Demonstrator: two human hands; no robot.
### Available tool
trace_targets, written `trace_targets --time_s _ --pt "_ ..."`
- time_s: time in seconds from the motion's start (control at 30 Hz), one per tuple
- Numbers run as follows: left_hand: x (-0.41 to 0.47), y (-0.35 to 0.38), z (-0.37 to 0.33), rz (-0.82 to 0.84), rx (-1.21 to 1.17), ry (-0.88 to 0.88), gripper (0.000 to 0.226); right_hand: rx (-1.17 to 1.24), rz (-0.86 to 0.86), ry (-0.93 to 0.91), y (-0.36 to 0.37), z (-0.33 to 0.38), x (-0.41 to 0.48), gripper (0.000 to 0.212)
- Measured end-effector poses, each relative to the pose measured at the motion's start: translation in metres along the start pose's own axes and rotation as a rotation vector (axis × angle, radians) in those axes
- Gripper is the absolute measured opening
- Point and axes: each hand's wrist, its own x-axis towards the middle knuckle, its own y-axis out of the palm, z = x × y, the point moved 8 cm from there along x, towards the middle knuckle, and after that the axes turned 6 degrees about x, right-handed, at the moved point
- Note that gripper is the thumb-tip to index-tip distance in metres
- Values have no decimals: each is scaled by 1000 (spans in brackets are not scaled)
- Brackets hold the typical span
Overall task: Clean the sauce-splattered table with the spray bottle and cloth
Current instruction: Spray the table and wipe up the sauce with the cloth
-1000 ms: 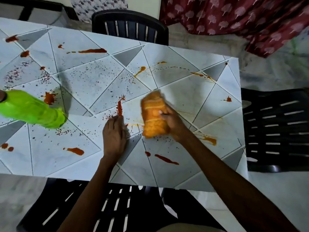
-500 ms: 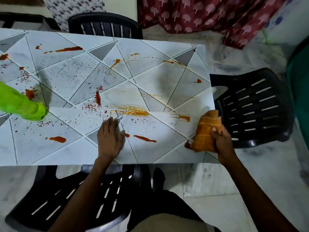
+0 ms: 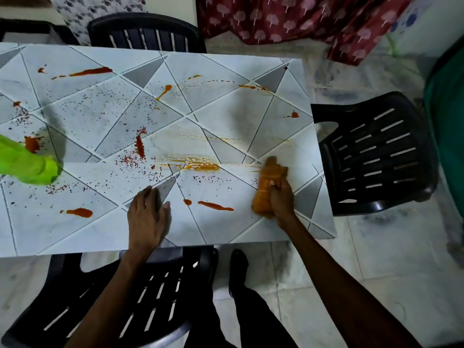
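The white table with grey triangle lines carries red sauce streaks and specks, plus an orange smear near its middle. My right hand grips a folded orange cloth and presses it on the table near the right front corner. My left hand lies flat on the front edge, fingers together, holding nothing. The green spray bottle stands at the left edge of view, partly cut off.
Black plastic chairs stand at the far side, at the right end and in front under my arms. A red patterned cloth hangs behind. A green object is at the far right.
My right hand swept the cloth from the table's middle to the right front edge, then back onto the surface. An orange smear is left where it wiped. The left hand stayed put.
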Motion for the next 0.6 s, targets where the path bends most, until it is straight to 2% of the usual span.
trace_targets --time_s 0.2,0.33,0.47,0.6 --pt "14 1 17 14 -16 23 50 29 300 -43 141 29 -28 55" --pt "17 3 20 27 -24 39 47 64 575 -23 216 34 -55 32" --pt "14 4 23 33 -59 36 45 120 596 -11 218 54 -73 35" --pt "14 4 23 63 -63 25 49 177 496 -64 158 66 -76 43"
